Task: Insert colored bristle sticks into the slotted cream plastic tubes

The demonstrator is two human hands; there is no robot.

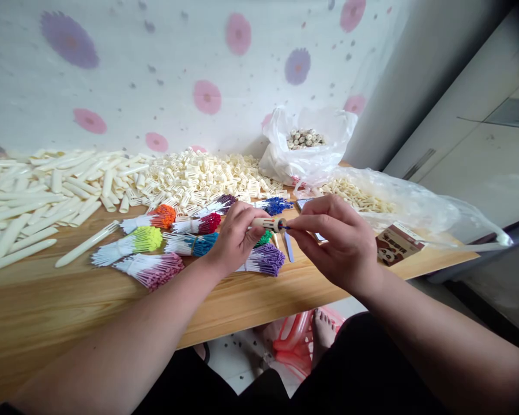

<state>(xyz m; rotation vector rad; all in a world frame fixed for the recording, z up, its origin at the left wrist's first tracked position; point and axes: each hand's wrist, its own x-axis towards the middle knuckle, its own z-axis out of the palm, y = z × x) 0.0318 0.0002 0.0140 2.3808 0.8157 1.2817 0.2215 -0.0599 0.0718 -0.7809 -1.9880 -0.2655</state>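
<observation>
My left hand (236, 236) is closed around a short cream multi-colour pen barrel part (266, 222) with coloured marks in its slots, held level above the table. At the barrel's right end, my right hand (339, 239) pinches thumb and fingertips together over a small dark piece that I cannot make out clearly. Below and around my left hand lie tied bundles of white pen refills with coloured ends: purple (266, 259), teal (194, 244), red (199, 224), orange (151, 219), yellow (127, 245), pink (151, 270) and blue (277, 205). A green bundle (264, 237) is partly hidden by that hand.
Long cream pen tubes (47, 196) are heaped at the left, beside a pile of small slotted cream parts (207, 176). A white plastic bag (281, 155) holds round-ended pieces. Farther right are a clear bag (432, 202) and a small panda-printed box (398, 244) near the table's edge.
</observation>
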